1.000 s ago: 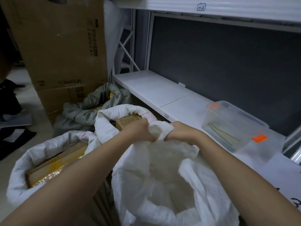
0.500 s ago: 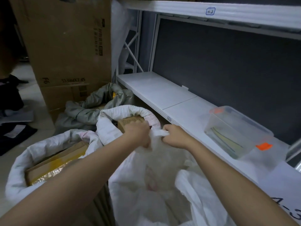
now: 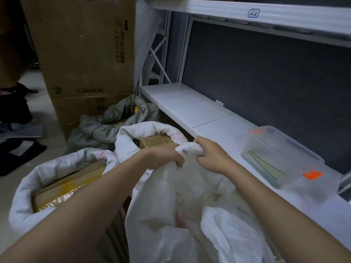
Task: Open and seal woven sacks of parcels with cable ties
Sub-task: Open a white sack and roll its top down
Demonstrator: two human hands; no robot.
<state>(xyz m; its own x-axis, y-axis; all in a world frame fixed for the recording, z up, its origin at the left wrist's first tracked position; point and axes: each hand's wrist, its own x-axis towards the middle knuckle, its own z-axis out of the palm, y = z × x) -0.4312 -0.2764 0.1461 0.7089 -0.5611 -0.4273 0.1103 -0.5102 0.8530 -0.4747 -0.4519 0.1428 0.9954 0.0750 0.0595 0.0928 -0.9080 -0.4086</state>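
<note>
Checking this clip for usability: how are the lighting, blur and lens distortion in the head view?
Head view: dim, flat indoor light, no hard shadows or glare; wide-angle bending shows in the shelf edge and upper rail; the forearms at the bottom edge are soft with blur; the left hand, right hand and bunched sack mouth are reasonably sharp; the clear tub looks slightly hazy.

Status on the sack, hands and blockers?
Left hand and right hand both gripping white woven sack at its bunched mouth. No cable tie visible. Nothing blocking.
</note>
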